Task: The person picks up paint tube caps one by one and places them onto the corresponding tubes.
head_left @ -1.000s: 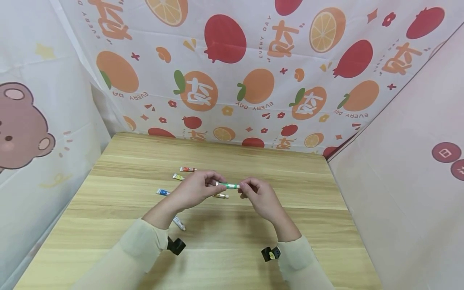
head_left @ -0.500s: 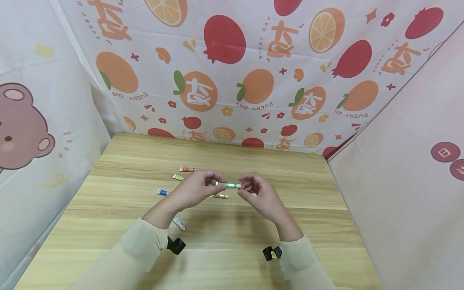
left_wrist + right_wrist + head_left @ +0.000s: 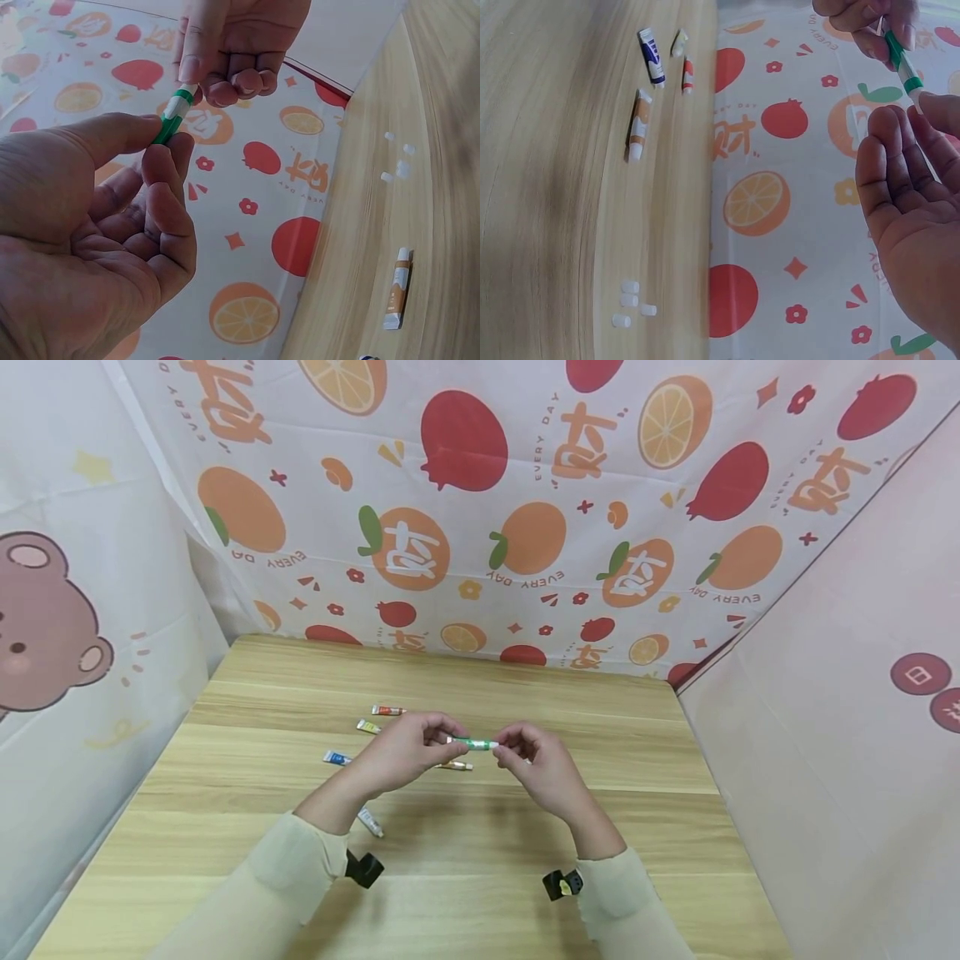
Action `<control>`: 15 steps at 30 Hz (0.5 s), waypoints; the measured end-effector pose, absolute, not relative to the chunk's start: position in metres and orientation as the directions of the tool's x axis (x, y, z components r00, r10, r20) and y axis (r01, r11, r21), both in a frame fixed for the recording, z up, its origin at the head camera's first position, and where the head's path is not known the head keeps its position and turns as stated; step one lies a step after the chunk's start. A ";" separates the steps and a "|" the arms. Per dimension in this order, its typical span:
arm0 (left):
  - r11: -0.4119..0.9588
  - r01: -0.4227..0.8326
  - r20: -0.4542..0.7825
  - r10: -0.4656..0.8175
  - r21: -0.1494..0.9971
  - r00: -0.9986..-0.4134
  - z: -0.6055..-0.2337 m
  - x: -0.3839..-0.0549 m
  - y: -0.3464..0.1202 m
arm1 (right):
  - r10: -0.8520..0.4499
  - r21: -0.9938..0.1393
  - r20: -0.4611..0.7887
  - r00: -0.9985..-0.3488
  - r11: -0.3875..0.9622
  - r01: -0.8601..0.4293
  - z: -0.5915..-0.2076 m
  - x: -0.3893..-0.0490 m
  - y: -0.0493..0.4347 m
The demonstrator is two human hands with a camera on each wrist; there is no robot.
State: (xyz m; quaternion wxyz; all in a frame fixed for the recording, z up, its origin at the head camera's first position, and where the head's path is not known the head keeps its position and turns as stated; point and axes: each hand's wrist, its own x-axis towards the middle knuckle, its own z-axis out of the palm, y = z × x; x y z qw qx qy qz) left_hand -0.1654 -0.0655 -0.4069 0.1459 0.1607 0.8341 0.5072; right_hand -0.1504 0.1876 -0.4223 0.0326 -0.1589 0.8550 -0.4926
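A small green paint tube (image 3: pixel 478 745) is held level above the table between both hands. My left hand (image 3: pixel 411 750) pinches its body between thumb and fingers, as the left wrist view shows. At the other end, the thumb and index finger of my right hand (image 3: pixel 546 772) pinch the white cap (image 3: pixel 915 91); the remaining fingers are loosely curled. Behind and below the green tube lies an ochre paint tube (image 3: pixel 397 291), partly covered by the left hand in the head view.
Around the left forearm lie a red tube (image 3: pixel 387 710), a yellow tube (image 3: pixel 367 725), a blue tube (image 3: pixel 337 758) and a white tube (image 3: pixel 370 822). Several loose white caps (image 3: pixel 630 300) sit on the wooden table (image 3: pixel 637 860). Printed cloth walls (image 3: pixel 465 568) stand behind and at both sides.
My right fingers pinched the cap, spread apart at its end half a second ago, and now pinch it again. The left hand and the green tube have barely moved.
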 end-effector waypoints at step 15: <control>0.417 0.120 -0.078 0.426 0.901 -0.901 -0.407 -0.166 -0.068 | -0.339 -0.878 0.055 -0.939 0.431 -0.207 -0.424 -0.152 0.185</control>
